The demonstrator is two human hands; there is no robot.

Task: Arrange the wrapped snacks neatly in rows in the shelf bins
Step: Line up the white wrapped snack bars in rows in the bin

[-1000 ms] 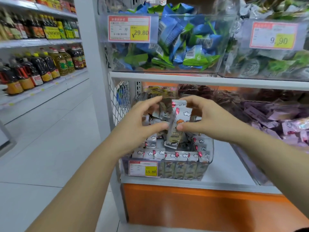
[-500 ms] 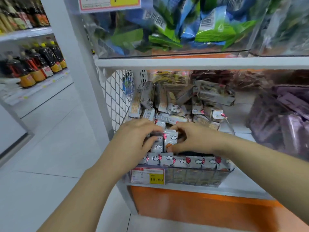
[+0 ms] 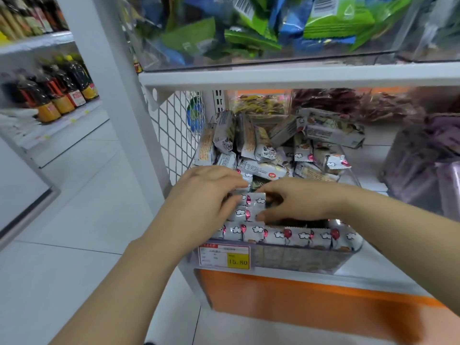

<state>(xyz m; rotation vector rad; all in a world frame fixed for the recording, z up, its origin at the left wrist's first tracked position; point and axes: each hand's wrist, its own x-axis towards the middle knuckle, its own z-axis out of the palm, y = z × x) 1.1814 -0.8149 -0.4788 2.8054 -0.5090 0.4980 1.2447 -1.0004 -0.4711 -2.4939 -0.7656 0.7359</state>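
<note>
Dark-brown bottles with yellow and white labels (image 3: 53, 95) fill the shelf at the far left of my feed, across a pale tiled floor (image 3: 74, 207). Next comes the white metal upright (image 3: 119, 108) of the near shelving, with a white wire-mesh side panel (image 3: 174, 138) just right of it. Above, a clear bin of green and blue snack bags (image 3: 249, 28) sits on the upper shelf board.

On the lower shelf stands the clear plastic bin (image 3: 347, 261) I am watching, with a white-and-yellow price tag (image 3: 224, 256) fixed at its front left corner. The left hand (image 3: 206, 195) lies palm down over the bin's left side. Its fingers curl over the top of a silver-white wrapped packet printed with a red balloon and white clouds (image 3: 254, 200) and its thumb sits against the near left edge, so it is grasping that packet. The packet stands upright in a short second row at the bin's left, just behind the front row of matching packets (image 3: 298, 236), which stand side by side along the front wall.

The right hand (image 3: 298, 200) reaches in from the right and pinches the same packet between index finger and thumb. Behind both hands a loose heap of the same packets (image 3: 273, 150) lies tumbled at all angles in the back of the bin. Further right sits a bin of purple wrapped sweets (image 3: 423, 158), and below the shelf runs an orange base panel (image 3: 298, 307).
</note>
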